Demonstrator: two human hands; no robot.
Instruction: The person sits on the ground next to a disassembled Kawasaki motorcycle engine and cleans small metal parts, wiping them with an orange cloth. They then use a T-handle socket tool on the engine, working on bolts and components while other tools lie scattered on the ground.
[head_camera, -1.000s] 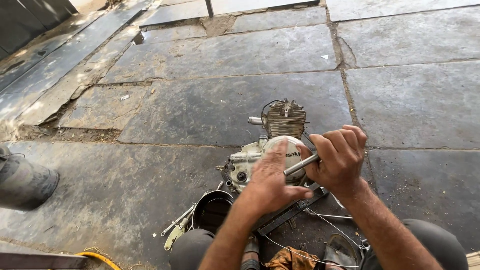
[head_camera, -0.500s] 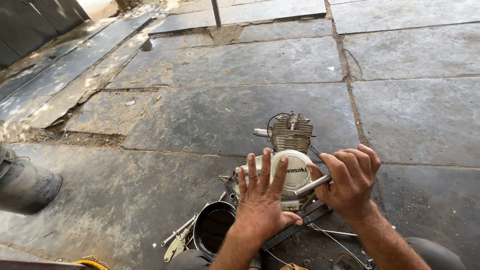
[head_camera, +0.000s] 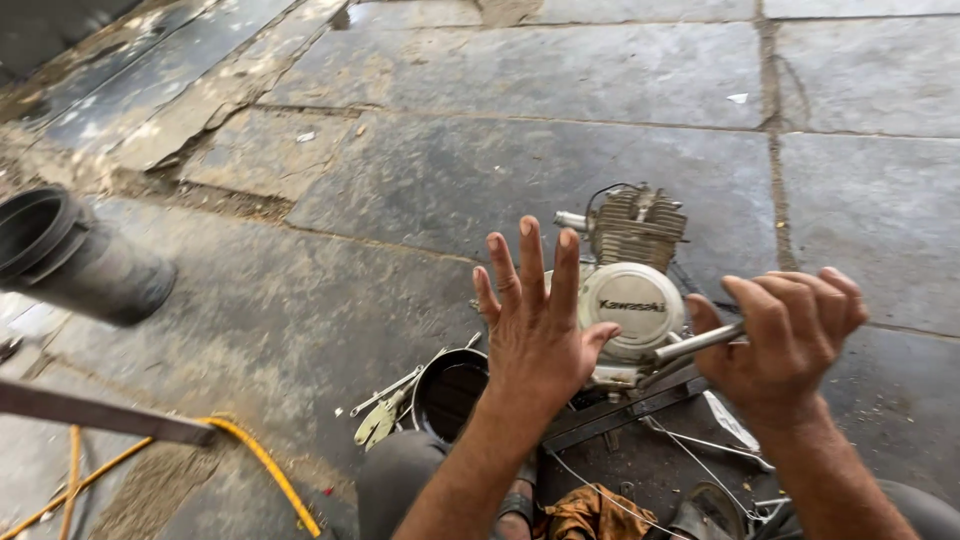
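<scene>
A small motorcycle engine (head_camera: 632, 270) with a finned cylinder and a round pale side cover sits on the stone floor in front of me. My right hand (head_camera: 785, 335) is closed around a metal tool handle (head_camera: 700, 342) whose tip reaches the engine's lower right side. Above the engine's left side my left hand (head_camera: 537, 320) is lifted with its fingers spread, holding nothing and covering part of the side cover.
A black pan (head_camera: 448, 392) lies beside loose tools (head_camera: 385, 408) left of the engine. A dark rubber pipe (head_camera: 75, 258) lies at the left. A yellow hose (head_camera: 265, 470) and a metal bar (head_camera: 100, 412) run along the lower left. An orange rag (head_camera: 590, 515) lies near my knees.
My left hand has lifted off the engine cover and spread its fingers. The view has moved closer and tilted down. My right hand still holds the tool.
</scene>
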